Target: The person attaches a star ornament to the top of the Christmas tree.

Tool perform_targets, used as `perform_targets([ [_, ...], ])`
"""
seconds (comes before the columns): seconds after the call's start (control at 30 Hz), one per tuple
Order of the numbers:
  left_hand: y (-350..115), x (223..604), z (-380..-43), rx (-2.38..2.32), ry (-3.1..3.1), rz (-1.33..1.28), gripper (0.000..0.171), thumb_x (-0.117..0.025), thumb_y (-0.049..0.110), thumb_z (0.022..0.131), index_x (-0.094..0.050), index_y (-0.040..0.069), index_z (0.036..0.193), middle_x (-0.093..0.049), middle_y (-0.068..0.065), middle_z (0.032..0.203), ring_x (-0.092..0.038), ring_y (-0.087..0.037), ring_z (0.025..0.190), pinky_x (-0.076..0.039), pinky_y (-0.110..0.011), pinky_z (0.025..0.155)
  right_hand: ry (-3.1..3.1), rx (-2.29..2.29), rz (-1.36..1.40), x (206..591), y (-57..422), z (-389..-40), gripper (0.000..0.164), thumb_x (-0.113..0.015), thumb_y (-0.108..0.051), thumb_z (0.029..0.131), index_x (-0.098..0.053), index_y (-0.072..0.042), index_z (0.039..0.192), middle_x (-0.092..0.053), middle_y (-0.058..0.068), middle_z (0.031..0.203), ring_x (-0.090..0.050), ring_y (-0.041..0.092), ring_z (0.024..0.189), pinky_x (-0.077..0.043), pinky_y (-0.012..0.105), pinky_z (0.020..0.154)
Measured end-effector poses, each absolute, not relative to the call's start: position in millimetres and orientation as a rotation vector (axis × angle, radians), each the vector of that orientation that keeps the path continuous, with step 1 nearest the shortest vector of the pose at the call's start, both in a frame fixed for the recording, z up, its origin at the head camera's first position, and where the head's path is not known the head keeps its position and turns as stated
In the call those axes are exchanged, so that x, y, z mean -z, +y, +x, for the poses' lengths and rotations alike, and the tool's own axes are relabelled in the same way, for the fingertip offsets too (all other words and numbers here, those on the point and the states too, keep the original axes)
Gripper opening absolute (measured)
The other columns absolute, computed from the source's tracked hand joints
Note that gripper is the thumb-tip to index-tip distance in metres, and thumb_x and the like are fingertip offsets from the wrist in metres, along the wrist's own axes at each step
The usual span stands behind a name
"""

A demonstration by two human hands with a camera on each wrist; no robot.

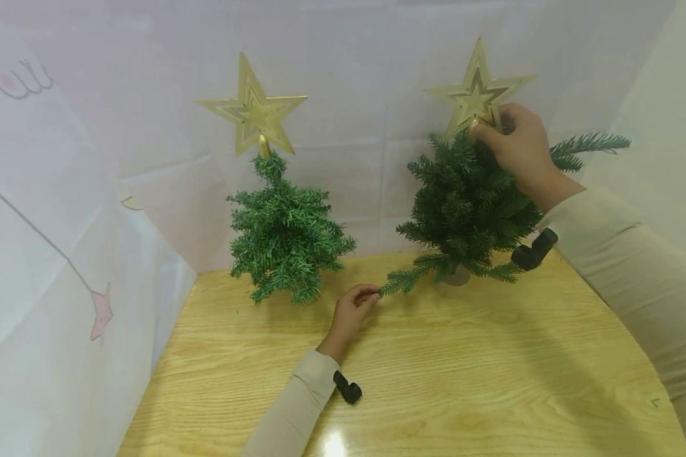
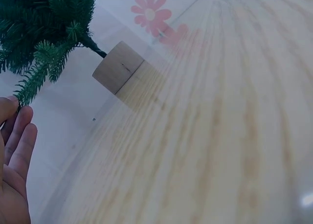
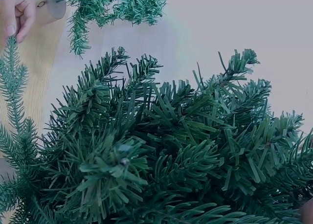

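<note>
On the right stands a small dark green Christmas tree [image 1: 457, 203] on a round wooden base [image 2: 119, 67]. My right hand [image 1: 520, 139] pinches the foot of the gold star topper [image 1: 477, 101] at its tip. Low on the same tree, my left hand [image 1: 354, 311] pinches the end of a branch [image 1: 403, 280] that reaches out to the left; the left wrist view shows thumb and fingertips at the needles. In the right wrist view dense branches [image 3: 171, 136] fill the picture and hide most of the right hand.
A second, lighter green tree [image 1: 288, 238] with its own gold star [image 1: 256, 111] stands to the left. Both are on a wood-grain table [image 1: 434, 381]. Behind and to the left hangs a white printed cloth [image 1: 91, 209]. A long branch [image 1: 591, 145] sticks out behind the right wrist.
</note>
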State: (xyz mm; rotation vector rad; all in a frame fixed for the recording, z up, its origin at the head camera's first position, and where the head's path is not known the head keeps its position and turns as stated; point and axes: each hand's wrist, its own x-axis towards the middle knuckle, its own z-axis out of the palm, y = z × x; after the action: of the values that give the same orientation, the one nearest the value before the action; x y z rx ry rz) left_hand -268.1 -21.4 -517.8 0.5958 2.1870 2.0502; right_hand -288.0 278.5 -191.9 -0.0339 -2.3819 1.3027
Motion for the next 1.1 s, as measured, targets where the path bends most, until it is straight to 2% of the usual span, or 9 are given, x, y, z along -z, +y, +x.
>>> perform_targets([
  [0.17,-21.6,512.4,-265.9,-2.076,2.192,0.559,0.023,-0.063,0.019,0.097,-0.066,0.011,0.118,-0.065,0.000,0.114,-0.063,-0.017,0.107,-0.054,-0.032,0.091,-2.363,-1.311,-0.034,188.8,277.3,-286.4,0.040,-0.062,-0.042,0.094,-0.057,-0.018,0.127,-0.053,0.003,0.130,-0.048,0.022,0.122,-0.044,0.038,0.091],
  [0.4,-25.5,509.5,-271.0,-2.069,2.204,0.548,0.026,-0.063,0.020,0.098,-0.065,0.007,0.120,-0.063,-0.002,0.118,-0.061,-0.016,0.110,-0.052,-0.032,0.095,-2.328,-1.358,-0.008,184.5,271.1,-288.4,0.053,-0.059,-0.039,0.096,-0.048,-0.012,0.141,-0.048,0.009,0.140,-0.047,0.020,0.129,-0.045,0.039,0.100],
  [0.57,-28.8,524.8,-282.0,-2.065,2.186,0.561,0.031,-0.064,0.027,0.097,-0.063,0.013,0.125,-0.061,0.001,0.124,-0.059,-0.017,0.114,-0.051,-0.032,0.096,-2.366,-1.372,-0.039,180.1,268.0,-291.1,0.055,-0.052,-0.039,0.100,-0.040,-0.012,0.146,-0.043,0.012,0.145,-0.047,0.023,0.129,-0.043,0.038,0.102],
  [0.73,-36.0,529.8,-286.5,-2.022,2.185,0.618,0.039,-0.063,0.036,0.096,-0.059,0.018,0.130,-0.059,0.001,0.128,-0.057,-0.015,0.117,-0.051,-0.030,0.096,-2.401,-1.348,-0.083,175.8,269.4,-291.4,0.057,-0.048,-0.041,0.101,-0.035,-0.015,0.150,-0.038,0.007,0.150,-0.041,0.022,0.134,-0.038,0.040,0.108],
  [0.87,-42.8,522.5,-287.9,-1.985,2.238,0.689,0.040,-0.060,0.039,0.097,-0.057,0.021,0.132,-0.057,-0.006,0.131,-0.056,-0.015,0.118,-0.049,-0.029,0.099,-2.350,-1.358,-0.069,175.2,268.6,-289.5,0.047,-0.047,-0.038,0.101,-0.044,-0.015,0.142,-0.041,0.004,0.147,-0.043,0.019,0.133,-0.040,0.039,0.104],
  [0.97,-48.0,511.3,-287.3,-1.936,2.304,0.730,0.043,-0.057,0.040,0.098,-0.056,0.016,0.134,-0.055,-0.008,0.133,-0.055,-0.015,0.120,-0.047,-0.029,0.101,-2.283,-1.387,-0.039,174.0,267.7,-287.6,0.040,-0.048,-0.034,0.101,-0.050,-0.019,0.138,-0.044,0.001,0.143,-0.044,0.015,0.131,-0.041,0.036,0.097],
  [1.03,-51.1,502.8,-285.7,-1.893,2.347,0.737,0.045,-0.055,0.041,0.099,-0.055,0.015,0.136,-0.055,-0.005,0.134,-0.054,-0.013,0.121,-0.047,-0.029,0.102,-2.239,-1.421,-0.020,172.1,267.3,-286.3,0.041,-0.048,-0.031,0.100,-0.048,-0.021,0.141,-0.043,-0.001,0.144,-0.044,0.013,0.131,-0.041,0.035,0.093],
  [1.1,-53.7,494.7,-284.0,-1.841,2.385,0.747,0.046,-0.053,0.042,0.100,-0.053,0.015,0.137,-0.055,-0.002,0.134,-0.053,-0.012,0.122,-0.045,-0.029,0.103,-2.207,-1.450,-0.005,170.0,266.9,-285.0,0.048,-0.048,-0.028,0.100,-0.039,-0.022,0.147,-0.038,-0.002,0.148,-0.041,0.010,0.132,-0.040,0.033,0.097],
])
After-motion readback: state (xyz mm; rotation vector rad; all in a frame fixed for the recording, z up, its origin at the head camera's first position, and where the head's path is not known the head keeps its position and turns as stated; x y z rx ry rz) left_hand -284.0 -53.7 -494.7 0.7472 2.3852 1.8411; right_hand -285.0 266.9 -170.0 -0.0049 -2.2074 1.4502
